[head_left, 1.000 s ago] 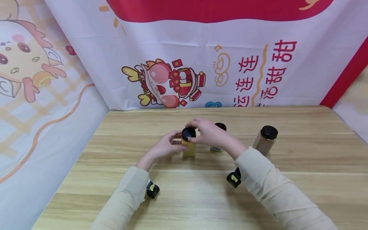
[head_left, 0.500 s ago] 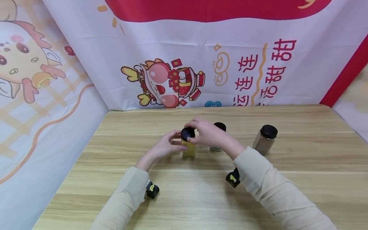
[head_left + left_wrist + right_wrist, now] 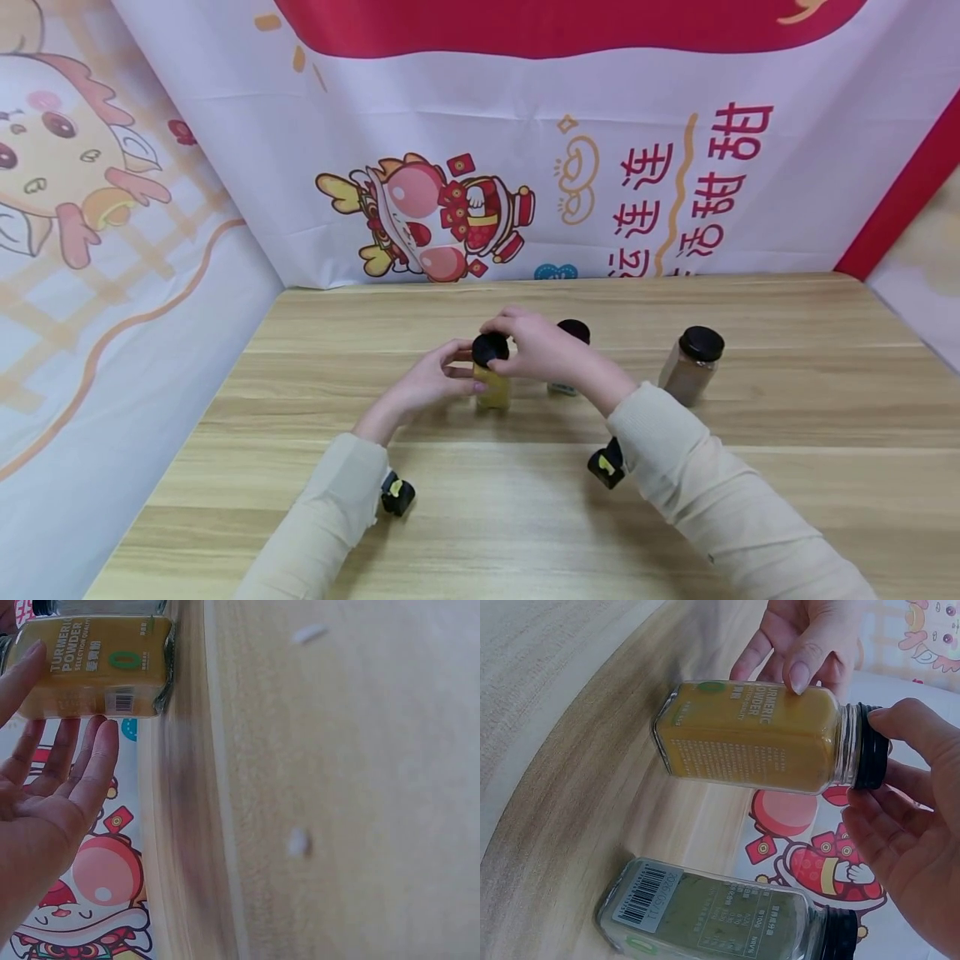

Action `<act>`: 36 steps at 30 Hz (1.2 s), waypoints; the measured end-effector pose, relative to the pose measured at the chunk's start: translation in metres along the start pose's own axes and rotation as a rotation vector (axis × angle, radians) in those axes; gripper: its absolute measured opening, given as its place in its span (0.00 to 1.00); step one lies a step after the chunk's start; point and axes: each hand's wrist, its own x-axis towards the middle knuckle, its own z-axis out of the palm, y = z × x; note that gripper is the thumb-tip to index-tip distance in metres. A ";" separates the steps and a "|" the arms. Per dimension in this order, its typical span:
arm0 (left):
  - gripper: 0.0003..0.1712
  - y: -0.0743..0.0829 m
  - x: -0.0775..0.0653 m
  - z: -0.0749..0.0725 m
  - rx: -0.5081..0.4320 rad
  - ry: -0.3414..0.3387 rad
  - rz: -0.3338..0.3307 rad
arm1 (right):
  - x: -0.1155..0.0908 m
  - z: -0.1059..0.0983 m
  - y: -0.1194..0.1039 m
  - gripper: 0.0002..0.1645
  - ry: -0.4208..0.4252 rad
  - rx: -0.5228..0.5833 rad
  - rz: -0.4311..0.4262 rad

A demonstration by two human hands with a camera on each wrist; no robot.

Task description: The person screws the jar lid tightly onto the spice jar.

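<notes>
A square glass jar of yellow turmeric powder (image 3: 492, 393) stands upright on the table, its label facing the left wrist camera. My left hand (image 3: 423, 385) holds the jar's body, thumb on one side and fingers on the other. From above, my right hand (image 3: 546, 348) grips the black lid (image 3: 871, 748) between thumb and fingers. The lid sits on the neck, with ridged glass visible just below it in the right wrist view. Beside this jar is a second one with greenish contents (image 3: 712, 911) and a black cap, partly hidden by my right hand in the head view.
A jar of brown powder (image 3: 688, 367) with a black lid stands farther right on the wooden table (image 3: 495, 517). A printed cloth (image 3: 465, 100) hangs behind the table's back edge. Black wrist cameras (image 3: 397, 495) hang below both sleeves.
Both hands stay on the turmeric jar and its lid. My right wrist has shifted very slightly left; the jars stand in the same places.
</notes>
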 end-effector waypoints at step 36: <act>0.33 -0.003 0.000 0.001 0.027 0.020 0.010 | 0.000 -0.004 0.003 0.28 -0.046 0.038 0.015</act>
